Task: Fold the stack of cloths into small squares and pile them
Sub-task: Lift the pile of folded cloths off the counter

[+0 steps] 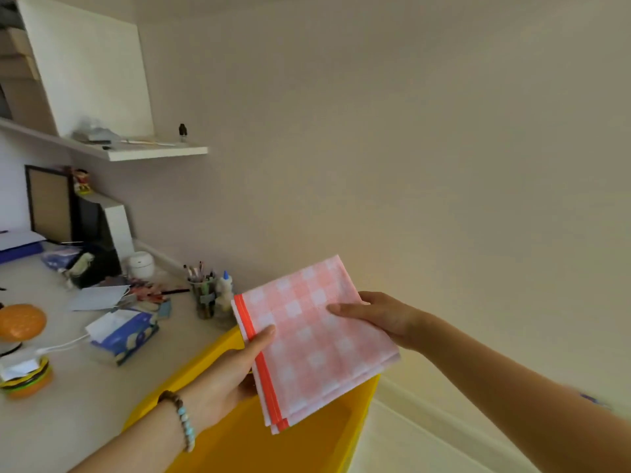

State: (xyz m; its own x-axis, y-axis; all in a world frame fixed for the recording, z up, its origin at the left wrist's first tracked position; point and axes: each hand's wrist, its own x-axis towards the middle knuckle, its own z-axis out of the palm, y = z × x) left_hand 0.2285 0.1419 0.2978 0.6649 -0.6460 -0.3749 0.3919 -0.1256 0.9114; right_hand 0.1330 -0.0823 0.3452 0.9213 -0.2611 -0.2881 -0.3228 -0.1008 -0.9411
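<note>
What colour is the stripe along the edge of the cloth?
Bright orange-red stripe on the cloth, seen in the head view.

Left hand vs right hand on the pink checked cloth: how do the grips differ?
The left hand holds the cloth by its orange-striped edge; the right hand holds the plain opposite edge. The left wrist wears a bead bracelet; the right wrist is bare. Shared: both pinch the folded cloth, thumb on top, in mid-air.

pink checked cloth, yellow bin
</note>
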